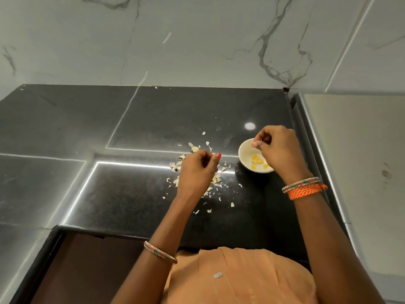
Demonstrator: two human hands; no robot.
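Observation:
A small white bowl (246, 150) stands on the black counter (131, 194) and holds several yellow peeled garlic cloves (258, 161). My right hand (278, 150) hovers over the bowl's far rim. Its thumb and fingertips are pinched together on a thin pale scrap, too small to identify. My left hand (196, 172) is left of the bowl, above a scatter of papery garlic skins (194, 148). Its fingers are curled inward, the thumb with a red nail points right, and nothing shows in its grip.
The marble wall (197, 40) rises behind the counter. A raised counter edge (306, 132) and a pale surface (355, 161) run along the right. A dark recess (87, 270) lies at the lower left, below the counter's front edge. Skin flakes reach toward that edge.

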